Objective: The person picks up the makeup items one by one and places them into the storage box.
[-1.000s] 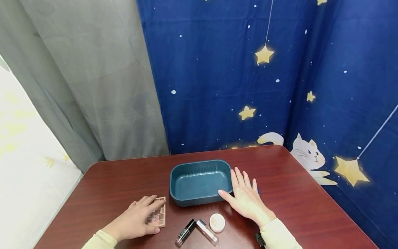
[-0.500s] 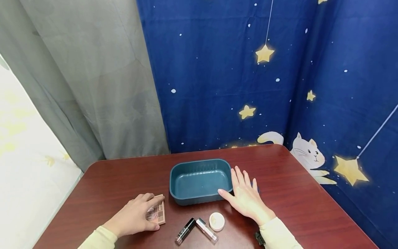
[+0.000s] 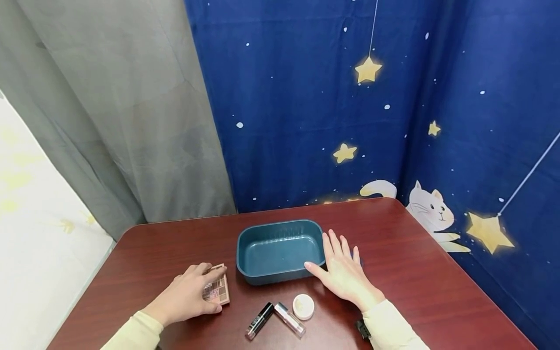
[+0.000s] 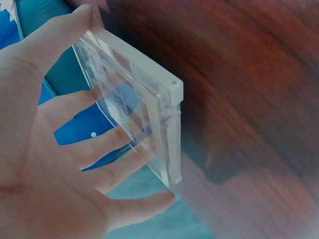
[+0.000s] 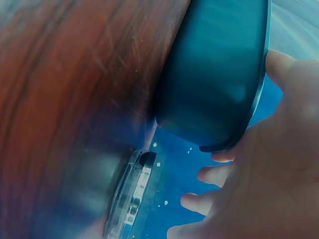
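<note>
My left hand [image 3: 185, 295] grips a flat eyeshadow palette [image 3: 222, 290] with a clear lid, thumb on its near edge and fingers at the far one. In the left wrist view the palette [image 4: 142, 62] is tilted, close over the table, and some fingers show through its lid. My right hand [image 3: 347, 274] lies with fingers spread and straight at the right end of a teal plastic bin [image 3: 280, 279]. Thumb and fingertips touch the bin's rim. In the right wrist view the bin [image 5: 214, 74] stands beside the thumb.
In front of the bin lie a black-capped tube [image 3: 260, 321], a silver-capped clear tube [image 3: 290, 320] and a small white round jar [image 3: 304, 306]. A clear-edged case [image 5: 130, 199] sits right of the bin, mostly behind my right hand. Curtains stand behind the table [image 3: 175, 243].
My left hand has shifted the palette slightly away from me and to the left, with a change of tilt. My right hand stays at the bin. The head view has shifted a little.
</note>
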Demonstrator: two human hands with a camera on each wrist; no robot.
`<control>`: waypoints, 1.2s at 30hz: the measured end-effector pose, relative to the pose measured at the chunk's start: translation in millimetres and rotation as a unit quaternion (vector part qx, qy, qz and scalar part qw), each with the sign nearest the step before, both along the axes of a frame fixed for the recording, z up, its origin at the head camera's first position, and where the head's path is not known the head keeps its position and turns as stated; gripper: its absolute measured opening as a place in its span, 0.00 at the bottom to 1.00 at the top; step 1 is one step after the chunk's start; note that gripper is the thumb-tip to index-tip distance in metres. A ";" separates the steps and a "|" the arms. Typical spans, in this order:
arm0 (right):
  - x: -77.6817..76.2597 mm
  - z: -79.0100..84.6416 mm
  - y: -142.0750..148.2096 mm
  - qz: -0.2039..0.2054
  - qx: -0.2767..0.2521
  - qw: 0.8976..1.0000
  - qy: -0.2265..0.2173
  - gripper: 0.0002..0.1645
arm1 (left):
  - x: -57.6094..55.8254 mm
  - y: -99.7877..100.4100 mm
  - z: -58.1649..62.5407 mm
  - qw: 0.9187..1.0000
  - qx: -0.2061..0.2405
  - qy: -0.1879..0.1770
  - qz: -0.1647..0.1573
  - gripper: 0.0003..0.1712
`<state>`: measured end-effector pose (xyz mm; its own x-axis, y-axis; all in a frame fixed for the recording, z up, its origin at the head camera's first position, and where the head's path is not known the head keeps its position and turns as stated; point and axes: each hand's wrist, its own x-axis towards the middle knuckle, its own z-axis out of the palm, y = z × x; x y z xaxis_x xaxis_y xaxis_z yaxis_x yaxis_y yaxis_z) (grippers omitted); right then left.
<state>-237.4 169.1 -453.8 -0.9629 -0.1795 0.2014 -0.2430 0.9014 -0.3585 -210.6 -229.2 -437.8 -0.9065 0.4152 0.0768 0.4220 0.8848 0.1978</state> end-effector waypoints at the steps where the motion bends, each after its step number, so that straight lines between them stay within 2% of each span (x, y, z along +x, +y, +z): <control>1: -0.3 0.0 -0.5 0.000 0.000 1.000 -0.001 0.62 | -0.5 -0.5 1.0 1.000 -0.001 0.001 0.002 0.49; 16: -2.9 4.1 -2.8 -0.004 -0.002 1.000 0.007 0.63 | -8.8 -3.8 13.5 0.999 -0.005 0.038 -0.004 0.47; 36: -1.4 1.5 -3.8 -0.010 0.010 1.000 0.004 0.62 | -8.5 -1.6 13.3 0.999 -0.001 0.046 -0.002 0.46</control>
<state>-238.8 165.4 -452.4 -0.9645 -0.1648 0.2063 -0.2284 0.9128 -0.3385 -219.2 -230.8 -424.6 -0.8940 0.4187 0.1593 0.4416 0.8836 0.1555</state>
